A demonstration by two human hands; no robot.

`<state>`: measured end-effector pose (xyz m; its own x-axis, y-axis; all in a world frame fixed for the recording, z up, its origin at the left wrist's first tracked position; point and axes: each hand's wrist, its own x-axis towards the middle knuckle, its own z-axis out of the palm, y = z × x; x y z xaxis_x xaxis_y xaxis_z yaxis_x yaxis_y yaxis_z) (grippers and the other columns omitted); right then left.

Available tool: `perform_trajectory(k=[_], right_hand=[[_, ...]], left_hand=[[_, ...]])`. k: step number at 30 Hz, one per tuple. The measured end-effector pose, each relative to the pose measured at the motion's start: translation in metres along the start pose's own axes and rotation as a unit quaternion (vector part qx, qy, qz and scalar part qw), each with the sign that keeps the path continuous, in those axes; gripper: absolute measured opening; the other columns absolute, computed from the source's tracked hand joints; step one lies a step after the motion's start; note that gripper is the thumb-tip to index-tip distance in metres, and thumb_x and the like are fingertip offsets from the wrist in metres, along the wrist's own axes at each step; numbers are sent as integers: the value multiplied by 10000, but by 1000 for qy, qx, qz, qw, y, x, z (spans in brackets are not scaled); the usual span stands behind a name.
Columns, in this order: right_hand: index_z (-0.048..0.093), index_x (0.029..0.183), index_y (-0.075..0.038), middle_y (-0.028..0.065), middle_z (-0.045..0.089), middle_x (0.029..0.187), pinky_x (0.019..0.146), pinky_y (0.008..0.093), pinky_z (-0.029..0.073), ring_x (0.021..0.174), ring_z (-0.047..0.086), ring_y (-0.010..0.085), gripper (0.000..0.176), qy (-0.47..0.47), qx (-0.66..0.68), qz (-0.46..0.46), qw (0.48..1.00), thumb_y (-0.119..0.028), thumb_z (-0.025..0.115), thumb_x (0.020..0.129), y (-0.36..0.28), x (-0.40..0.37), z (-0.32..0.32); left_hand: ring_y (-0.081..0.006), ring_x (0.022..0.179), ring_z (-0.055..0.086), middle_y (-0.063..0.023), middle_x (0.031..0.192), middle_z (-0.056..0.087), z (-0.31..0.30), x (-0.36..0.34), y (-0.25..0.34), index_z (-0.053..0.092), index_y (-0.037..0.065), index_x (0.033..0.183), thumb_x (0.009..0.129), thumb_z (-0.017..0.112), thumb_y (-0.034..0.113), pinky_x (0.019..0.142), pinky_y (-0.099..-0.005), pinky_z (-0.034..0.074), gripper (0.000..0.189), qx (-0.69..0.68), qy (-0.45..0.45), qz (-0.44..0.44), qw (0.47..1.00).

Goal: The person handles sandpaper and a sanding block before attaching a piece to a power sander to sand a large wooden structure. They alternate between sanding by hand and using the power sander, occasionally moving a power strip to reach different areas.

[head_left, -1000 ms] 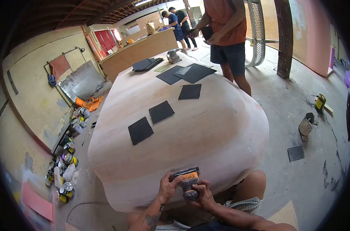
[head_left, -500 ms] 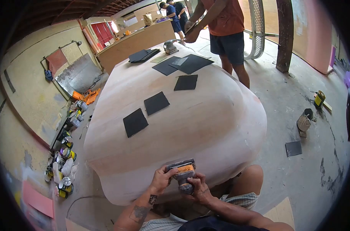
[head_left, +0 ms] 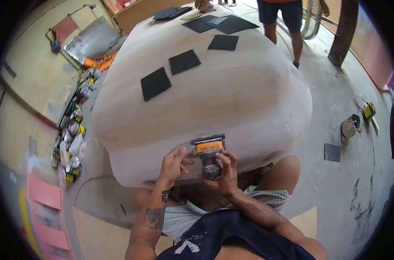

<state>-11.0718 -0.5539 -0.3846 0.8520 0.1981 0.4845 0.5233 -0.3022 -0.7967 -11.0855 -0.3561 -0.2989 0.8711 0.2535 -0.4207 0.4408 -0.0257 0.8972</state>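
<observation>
A power sander (head_left: 209,151) with an orange label stands out in front of me, at the near edge of a large pale curved shell (head_left: 197,108). My right hand (head_left: 225,173) is wrapped round the sander's dark rounded end. Just left of the tool, my left hand (head_left: 174,166) is off it, fingers apart and partly curled, holding nothing. Farther up the shell lie dark square sheets, one at the left (head_left: 156,84), one beside it (head_left: 184,62) and one farther right (head_left: 223,42). Larger dark sheets (head_left: 234,24) overlap beyond them.
Cans (head_left: 75,166) and rags line the left wall. A person's legs (head_left: 295,41) are beyond the shell at the right. On the right floor are a dark sheet (head_left: 332,152), a wrapped container (head_left: 348,128) and a yellow-black can (head_left: 369,111). Pink panels (head_left: 44,192) stand lower left.
My left hand has let go of the sander and opened. The view has tilted down, so the shell and sheets appear higher. The other person's upper body is out of view.
</observation>
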Motion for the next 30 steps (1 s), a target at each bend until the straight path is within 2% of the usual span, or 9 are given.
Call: perform_trajectory(k=[2,5,8,11,14,17,20,23,30], right_hand=[[353,1396,-158,211,332,1311,963,501,481,1233,414,401,933,6,19,6,1000,-238,895,641,0,-1,-4],[359,1400,-144,177,334,1313,1009,458,437,1230,407,342,903,19,59,34,998,-178,860,649,2,0,-15],[351,1404,-134,142,342,1313,1016,423,407,1196,425,285,913,32,102,47,993,-150,850,641,6,4,-21],[348,1407,-130,125,348,1314,1019,409,401,1196,425,258,905,31,127,56,990,-148,839,647,7,3,-26],[345,1408,-133,126,342,1326,1022,413,404,1197,429,261,906,31,150,55,987,-148,839,649,12,2,-26],[327,1413,-132,125,378,1294,983,400,444,1160,468,250,915,37,139,62,988,-145,840,656,14,0,-26],[309,1417,-128,128,419,1247,924,374,486,1106,509,229,924,30,186,113,976,-137,837,658,23,-8,-21],[288,1422,-128,139,449,1203,889,350,508,1063,539,212,927,35,172,105,979,-120,826,667,27,-9,-24],[304,1419,-126,144,448,1202,905,349,504,1056,549,210,922,41,275,167,946,-112,813,651,29,-10,-27]], left_hand=[[-107,665,633,-78,868,718,2,0,-11,689,9,1090,1018,527,487,584,-249,459,510,50,-13,-2,999],[-138,702,668,-79,914,732,9,22,-50,689,21,1141,1017,530,473,609,-278,482,495,27,-76,35,996],[-168,762,692,-86,916,732,36,22,-33,697,40,1138,1029,476,448,660,-321,511,477,44,-10,-49,998],[-170,886,682,-71,997,721,51,29,-31,675,73,1162,1037,394,460,742,-349,522,494,-49,-16,-78,996],[-151,1024,640,-48,1115,687,65,36,-41,631,104,1222,1041,329,499,827,-369,516,530,-177,-43,-16,983],[-184,1046,628,-64,1149,669,75,29,-32,614,102,1225,1030,341,420,876,-358,501,462,-250,-43,-28,967],[-160,1072,615,-39,1197,646,78,30,-31,596,120,1271,1065,354,404,934,-372,500,426,-303,-57,-21,951],[-176,1082,615,-66,1189,649,87,26,-23,597,74,1258,1074,360,353,966,-378,492,410,-317,-31,-32,947],[-180,1025,638,-109,1110,679,85,28,-32,643,-10,1155,1051,357,229,937,-356,509,387,-250,-43,18,967]])
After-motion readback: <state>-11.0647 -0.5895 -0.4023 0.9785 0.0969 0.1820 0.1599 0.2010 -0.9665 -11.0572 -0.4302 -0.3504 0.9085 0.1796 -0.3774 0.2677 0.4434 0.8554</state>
